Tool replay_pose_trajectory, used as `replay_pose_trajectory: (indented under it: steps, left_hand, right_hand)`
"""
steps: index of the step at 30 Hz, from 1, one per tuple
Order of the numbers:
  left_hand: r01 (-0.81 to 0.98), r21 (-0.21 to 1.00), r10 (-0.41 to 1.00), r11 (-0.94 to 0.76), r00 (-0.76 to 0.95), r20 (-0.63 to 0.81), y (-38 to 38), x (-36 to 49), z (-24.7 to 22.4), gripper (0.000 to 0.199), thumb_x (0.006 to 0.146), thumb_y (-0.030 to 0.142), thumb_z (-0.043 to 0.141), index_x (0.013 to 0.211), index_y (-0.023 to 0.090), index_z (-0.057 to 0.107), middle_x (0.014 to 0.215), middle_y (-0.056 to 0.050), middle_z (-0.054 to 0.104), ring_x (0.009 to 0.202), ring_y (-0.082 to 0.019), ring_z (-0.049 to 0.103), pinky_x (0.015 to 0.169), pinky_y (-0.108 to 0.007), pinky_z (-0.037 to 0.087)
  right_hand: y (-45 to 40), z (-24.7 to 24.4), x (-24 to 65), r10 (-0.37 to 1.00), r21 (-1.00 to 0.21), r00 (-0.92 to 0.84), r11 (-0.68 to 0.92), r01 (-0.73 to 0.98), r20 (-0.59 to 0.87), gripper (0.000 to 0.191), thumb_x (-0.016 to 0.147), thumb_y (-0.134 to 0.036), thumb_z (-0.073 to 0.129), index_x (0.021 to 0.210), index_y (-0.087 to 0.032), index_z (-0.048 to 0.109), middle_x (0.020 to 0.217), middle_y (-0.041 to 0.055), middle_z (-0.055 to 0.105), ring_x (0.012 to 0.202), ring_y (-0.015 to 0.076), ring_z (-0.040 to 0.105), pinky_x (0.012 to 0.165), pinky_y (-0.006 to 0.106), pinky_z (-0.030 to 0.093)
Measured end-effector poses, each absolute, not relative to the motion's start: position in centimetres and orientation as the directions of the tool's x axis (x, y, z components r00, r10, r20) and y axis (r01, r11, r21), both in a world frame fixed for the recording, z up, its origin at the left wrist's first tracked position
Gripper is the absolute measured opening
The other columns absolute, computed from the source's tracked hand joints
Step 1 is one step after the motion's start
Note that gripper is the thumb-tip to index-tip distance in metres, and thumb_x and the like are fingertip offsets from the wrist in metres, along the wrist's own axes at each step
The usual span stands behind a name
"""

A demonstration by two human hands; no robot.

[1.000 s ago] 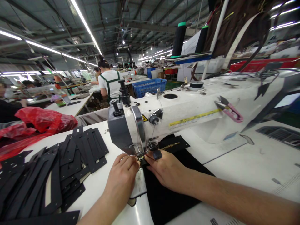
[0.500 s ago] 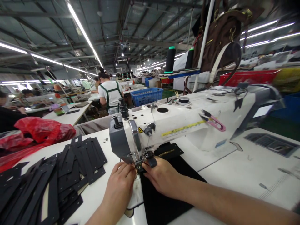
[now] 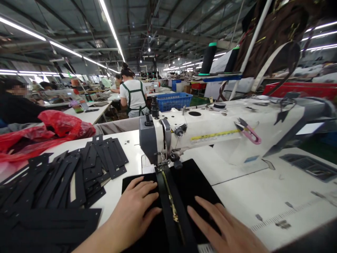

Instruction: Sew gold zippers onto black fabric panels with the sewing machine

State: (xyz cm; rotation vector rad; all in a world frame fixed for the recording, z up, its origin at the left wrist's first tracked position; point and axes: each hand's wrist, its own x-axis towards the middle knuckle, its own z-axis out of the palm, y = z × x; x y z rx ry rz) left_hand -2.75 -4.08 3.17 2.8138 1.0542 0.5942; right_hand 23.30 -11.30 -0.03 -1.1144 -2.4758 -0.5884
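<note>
Black fabric lies on the bed of a white sewing machine. A black strip with a gold zipper runs along it, its far end beneath the presser foot. My left hand rests on the fabric left of the zipper, fingers stretched out. On the right side, my right hand lies with its fingers spread over the fabric. Neither hand grips anything. Pink thread snips sit against the machine's arm.
Several black strips with slots are heaped on the table at left. A red plastic bag lies behind them. Black thread cones stand beyond the machine. Farther back are a blue basket and a person in a green-strapped apron.
Both hands have moved back from the needle area and spread apart onto the fabric. The zipper strip now points toward me from the presser foot. The view has shifted.
</note>
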Motion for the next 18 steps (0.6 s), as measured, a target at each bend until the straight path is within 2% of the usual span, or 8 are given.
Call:
replay_pose_trajectory:
  steps: [5, 8, 10, 12, 13, 14, 16, 18]
  left_hand:
    - [0.632, 0.231, 0.672, -0.74, 0.68, 0.292, -4.5, -3.3, 3.0, 0.024, 0.077, 0.019, 0.061, 0.1, 0.024, 0.062, 0.112, -0.005, 0.061, 0.104, -0.022, 0.056, 0.096, -0.047, 0.038]
    - [0.648, 0.247, 0.693, -0.72, 0.65, 0.312, -4.5, -3.3, 2.9, 0.024, 0.076, 0.017, 0.061, 0.099, 0.023, 0.062, 0.112, -0.005, 0.061, 0.104, -0.023, 0.055, 0.096, -0.048, 0.037]
    - [0.674, 0.247, 0.712, -0.696, 0.605, 0.356, -5.0, -2.8, 2.9, 0.022, 0.078, 0.017, 0.059, 0.099, 0.022, 0.063, 0.109, -0.006, 0.063, 0.102, -0.024, 0.057, 0.095, -0.05, 0.037]
    - [0.667, 0.3, 0.726, -0.682, 0.566, 0.391, -5.8, -1.9, 3.1, 0.019, 0.079, 0.018, 0.058, 0.095, 0.023, 0.065, 0.103, -0.005, 0.065, 0.096, -0.023, 0.06, 0.088, -0.045, 0.044]
    - [0.647, 0.357, 0.736, -0.673, 0.543, 0.403, -6.1, -1.4, 3.3, 0.017, 0.079, 0.017, 0.057, 0.093, 0.023, 0.066, 0.099, -0.004, 0.067, 0.092, -0.022, 0.061, 0.083, -0.041, 0.047]
    - [0.62, 0.422, 0.748, -0.662, 0.513, 0.421, -6.4, -0.8, 3.5, 0.016, 0.08, 0.017, 0.057, 0.091, 0.023, 0.066, 0.094, -0.003, 0.068, 0.087, -0.02, 0.062, 0.078, -0.037, 0.049]
    - [0.583, 0.516, 0.775, -0.628, 0.402, 0.488, -6.6, 0.2, 4.1, 0.014, 0.081, 0.018, 0.056, 0.09, 0.023, 0.065, 0.088, -0.002, 0.068, 0.083, -0.018, 0.062, 0.075, -0.033, 0.05]
    - [0.578, 0.526, 0.761, -0.624, 0.298, 0.576, -6.3, 0.8, 4.8, 0.012, 0.082, 0.02, 0.057, 0.091, 0.022, 0.064, 0.087, -0.002, 0.068, 0.083, -0.019, 0.062, 0.076, -0.034, 0.048]
  right_hand:
    - [-13.0, -0.7, 20.8, 0.477, 0.23, -0.678, 0.696, 0.68, 0.559, 0.032, 0.089, -0.033, 0.046, 0.108, -0.013, 0.06, 0.11, 0.0154, 0.062, 0.103, 0.0266, 0.057, 0.076, 0.035, 0.052]
    - [-12.7, -0.6, 19.5, 0.394, 0.223, -0.636, 0.708, 0.67, 0.663, 0.023, 0.089, -0.014, 0.039, 0.096, -0.01, 0.061, 0.095, 0.0127, 0.068, 0.094, 0.0223, 0.062, 0.075, 0.03, 0.052]
    - [-12.1, 1.0, 19.3, 0.44, 0.083, -0.553, 0.725, 0.684, 0.707, 0.025, 0.088, -0.007, 0.034, 0.093, -0.012, 0.058, 0.089, 0.011, 0.068, 0.085, 0.0192, 0.065, 0.071, 0.027, 0.052]
    - [-11.0, 3.6, 19.6, 0.606, -0.188, -0.418, 0.691, 0.698, 0.677, 0.022, 0.09, -0.011, 0.032, 0.095, -0.015, 0.054, 0.081, 0.0072, 0.067, 0.071, 0.0156, 0.064, 0.063, 0.024, 0.05]
    - [-10.2, 5.0, 19.8, 0.695, -0.327, -0.335, 0.637, 0.698, 0.636, 0.02, 0.091, -0.014, 0.033, 0.09, -0.018, 0.052, 0.072, 0.0031, 0.064, 0.061, 0.0137, 0.061, 0.055, 0.022, 0.047]
    - [-9.4, 6.3, 20.1, 0.752, -0.416, -0.291, 0.593, 0.689, 0.591, 0.021, 0.093, -0.018, 0.032, 0.082, -0.02, 0.05, 0.063, 0.0, 0.059, 0.054, 0.0126, 0.057, 0.05, 0.022, 0.044]
    - [-7.8, 8.2, 20.5, 0.806, -0.494, -0.271, 0.55, 0.674, 0.526, 0.024, 0.094, -0.022, 0.032, 0.074, -0.021, 0.045, 0.056, -0.0027, 0.051, 0.048, 0.0118, 0.051, 0.047, 0.023, 0.038]
    - [-6.7, 9.2, 20.8, 0.798, -0.479, -0.332, 0.577, 0.662, 0.503, 0.024, 0.094, -0.023, 0.032, 0.073, -0.021, 0.044, 0.057, -0.0026, 0.05, 0.05, 0.0121, 0.05, 0.049, 0.023, 0.037]
